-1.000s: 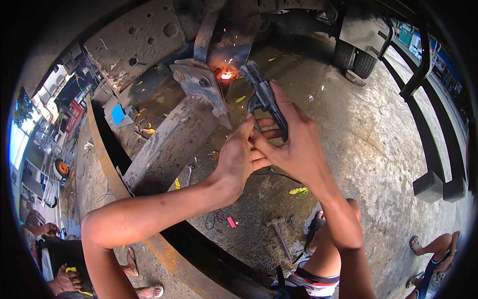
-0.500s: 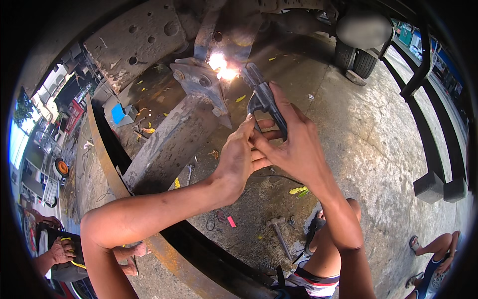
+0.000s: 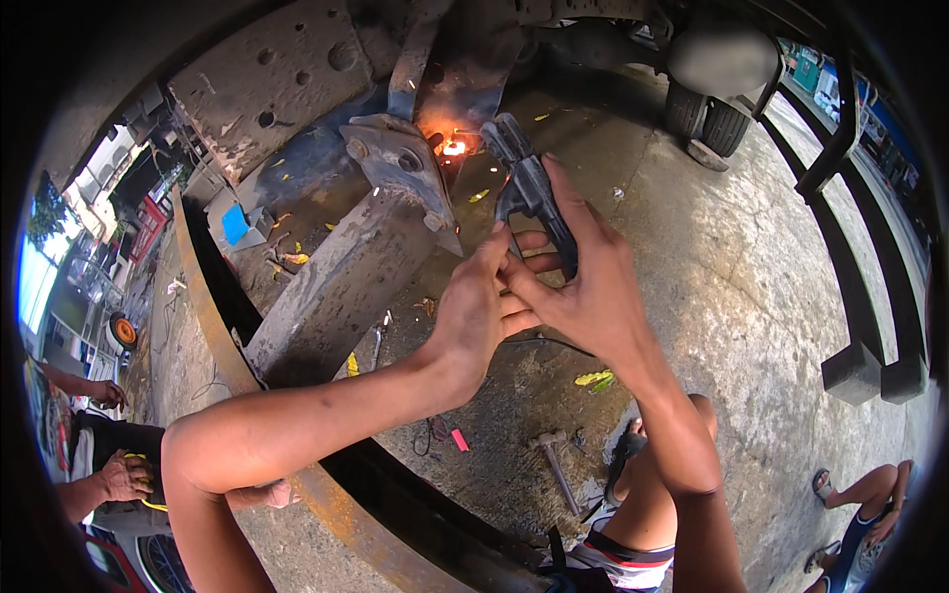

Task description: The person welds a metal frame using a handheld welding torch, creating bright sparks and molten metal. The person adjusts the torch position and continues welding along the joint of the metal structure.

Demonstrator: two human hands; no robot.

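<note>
My right hand (image 3: 598,282) grips a black welding electrode holder (image 3: 534,193), its head tilted up and away from me. My left hand (image 3: 465,316) is pressed against my right one, thumb at the holder's lower part and fingers tucked beneath the right hand. Just beyond the holder, orange molten metal (image 3: 454,147) glows with sparks at the lower end of an upright steel plate (image 3: 460,79). Beside it is a bolted bracket (image 3: 390,163) on a thick, scaly steel beam (image 3: 326,277). Any electrode in the holder is too small to make out clearly.
A rusty rail (image 3: 222,326) runs diagonally at left. A hammer (image 3: 559,474) and yellow leaves lie on the concrete (image 3: 732,296). Truck wheels (image 3: 722,124) and black frame bars (image 3: 845,277) are at right. Other people (image 3: 124,479) (image 3: 870,504) are at both lower edges.
The bright white flare of half a second ago has dimmed to an orange glow. The holder has shifted slightly upward. The person at lower left has moved their hands.
</note>
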